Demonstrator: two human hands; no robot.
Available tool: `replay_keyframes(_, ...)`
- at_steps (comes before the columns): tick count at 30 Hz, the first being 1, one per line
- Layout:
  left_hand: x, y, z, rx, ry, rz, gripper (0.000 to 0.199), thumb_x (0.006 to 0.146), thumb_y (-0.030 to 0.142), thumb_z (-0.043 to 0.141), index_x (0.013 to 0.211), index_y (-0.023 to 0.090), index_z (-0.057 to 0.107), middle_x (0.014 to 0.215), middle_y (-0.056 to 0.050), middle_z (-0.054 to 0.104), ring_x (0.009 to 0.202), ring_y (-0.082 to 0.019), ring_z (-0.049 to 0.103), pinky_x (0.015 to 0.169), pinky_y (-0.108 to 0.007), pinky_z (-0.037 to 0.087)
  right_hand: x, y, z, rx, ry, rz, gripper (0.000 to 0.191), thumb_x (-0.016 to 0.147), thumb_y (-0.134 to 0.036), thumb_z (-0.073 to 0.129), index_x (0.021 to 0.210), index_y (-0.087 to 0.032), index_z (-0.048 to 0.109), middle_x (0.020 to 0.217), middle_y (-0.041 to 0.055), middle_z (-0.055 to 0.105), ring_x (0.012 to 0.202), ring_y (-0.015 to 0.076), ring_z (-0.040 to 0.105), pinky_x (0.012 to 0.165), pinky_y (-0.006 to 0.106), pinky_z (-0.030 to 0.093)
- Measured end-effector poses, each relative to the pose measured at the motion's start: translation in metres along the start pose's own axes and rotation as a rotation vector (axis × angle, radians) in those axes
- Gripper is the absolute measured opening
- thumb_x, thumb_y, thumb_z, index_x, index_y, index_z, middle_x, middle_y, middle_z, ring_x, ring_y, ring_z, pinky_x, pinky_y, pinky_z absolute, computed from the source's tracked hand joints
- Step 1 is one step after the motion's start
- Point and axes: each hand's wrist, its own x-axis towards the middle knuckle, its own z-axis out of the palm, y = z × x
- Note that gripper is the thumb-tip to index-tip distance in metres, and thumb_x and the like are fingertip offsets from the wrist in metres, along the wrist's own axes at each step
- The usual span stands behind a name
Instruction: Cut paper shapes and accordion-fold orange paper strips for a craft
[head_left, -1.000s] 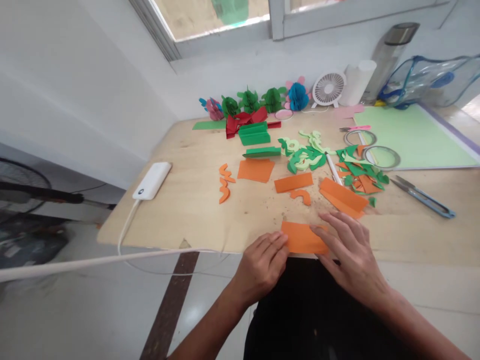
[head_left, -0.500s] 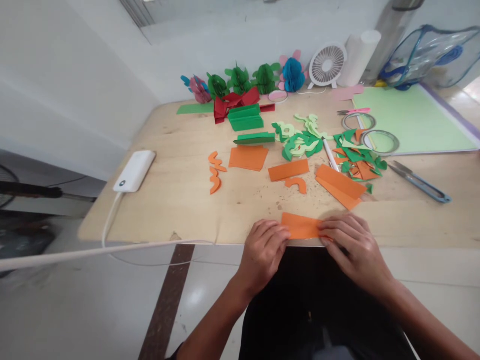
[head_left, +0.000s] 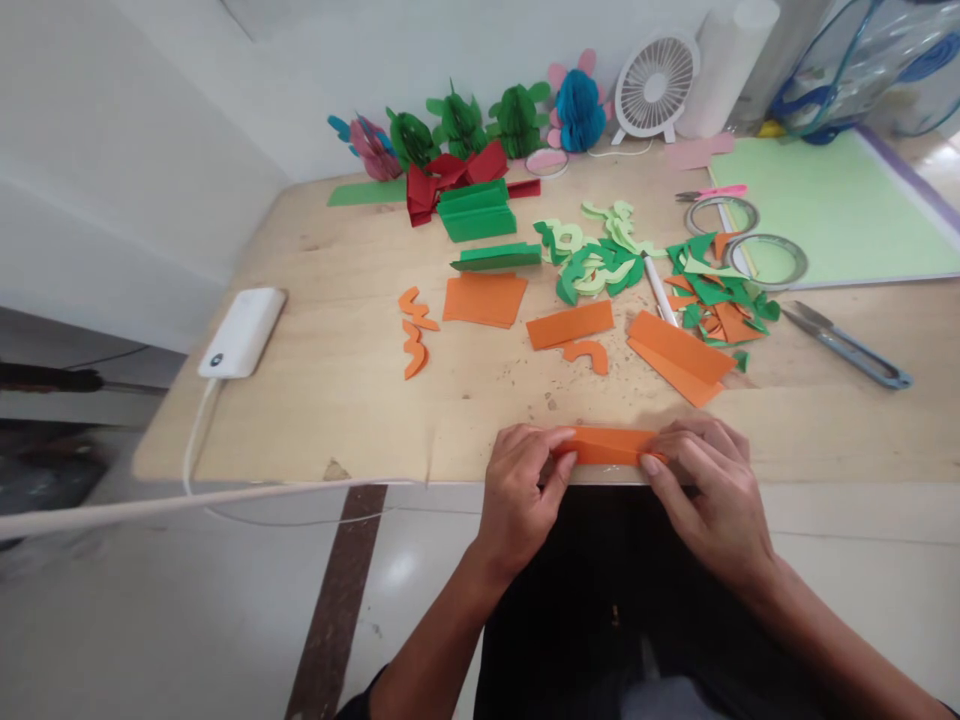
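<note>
An orange paper strip (head_left: 607, 445) lies at the table's front edge, with a lengthwise crease showing. My left hand (head_left: 525, 480) pinches its left end between thumb and fingers. At the other end, my right hand (head_left: 705, 475) grips the strip, thumb in front and fingers curled behind. Beyond my hands are a folded orange piece (head_left: 679, 355), an orange strip (head_left: 570, 324), an orange arch-shaped cutout (head_left: 587, 355) and stacked orange rectangles (head_left: 485, 299). Wavy orange cutouts (head_left: 415, 350) lie to the left.
Green and orange scraps (head_left: 724, 300), a white pen (head_left: 660, 288), tape rings (head_left: 766, 261) and blue snips (head_left: 851, 345) lie right. Folded green paper (head_left: 477, 212) and paper figures (head_left: 517, 120) stand behind, near a fan (head_left: 655, 88). A power bank (head_left: 244, 332) with a cable is left.
The left thumb has come out in front of the strip, which now looks narrower and creased along its length. The view has shifted slightly, moving the table items up in the frame.
</note>
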Motion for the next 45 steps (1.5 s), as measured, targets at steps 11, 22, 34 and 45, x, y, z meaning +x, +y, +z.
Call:
replay_keyframes(11, -0.005, -0.001, 0.011, 0.134, 0.167, 0.013, 0.020, 0.086, 0.016, 0.058, 0.106, 0.019, 0.060, 0.089, -0.005, 0.067, 0.084, -0.017, 0.060, 0.077, -0.035, 0.053, 0.009, -0.003, 0.007, -0.152, 0.065, 0.001, 0.018, 0.087, -0.023, 0.059, 0.072, -0.020, 0.050, 0.067, 0.0011, 0.060, 0.071, 0.0181, 0.054, 0.077, 0.036, 0.038)
replay_keyframes(22, -0.048, 0.001, 0.036, 0.361, 0.000, 0.355, 0.037, 0.087, 0.026, 0.054, 0.122, 0.017, 0.060, 0.131, -0.013, 0.059, 0.134, -0.032, 0.041, 0.109, -0.056, 0.029, 0.010, -0.002, 0.008, -0.151, 0.041, 0.008, 0.015, 0.086, -0.021, 0.058, 0.073, -0.022, 0.050, 0.070, 0.0016, 0.062, 0.072, 0.0192, 0.055, 0.077, 0.038, 0.038)
replay_keyframes(34, -0.050, -0.002, 0.036, 0.425, -0.049, 0.302, 0.048, 0.085, 0.030, 0.057, 0.131, 0.020, 0.054, 0.142, -0.011, 0.051, 0.137, -0.034, 0.036, 0.112, -0.055, 0.022, 0.011, -0.002, 0.008, -0.180, 0.024, -0.010, 0.019, 0.087, -0.023, 0.057, 0.071, -0.022, 0.048, 0.070, 0.0033, 0.061, 0.072, 0.0204, 0.054, 0.075, 0.039, 0.037)
replay_keyframes(45, -0.050, -0.003, 0.038, 0.453, -0.026, 0.291, 0.046, 0.083, 0.031, 0.059, 0.128, 0.022, 0.057, 0.138, -0.010, 0.055, 0.137, -0.033, 0.038, 0.112, -0.053, 0.023, 0.016, -0.003, 0.010, -0.214, 0.028, -0.006, 0.026, 0.087, -0.025, 0.058, 0.066, -0.023, 0.043, 0.063, 0.0010, 0.056, 0.066, 0.0186, 0.049, 0.075, 0.038, 0.036)
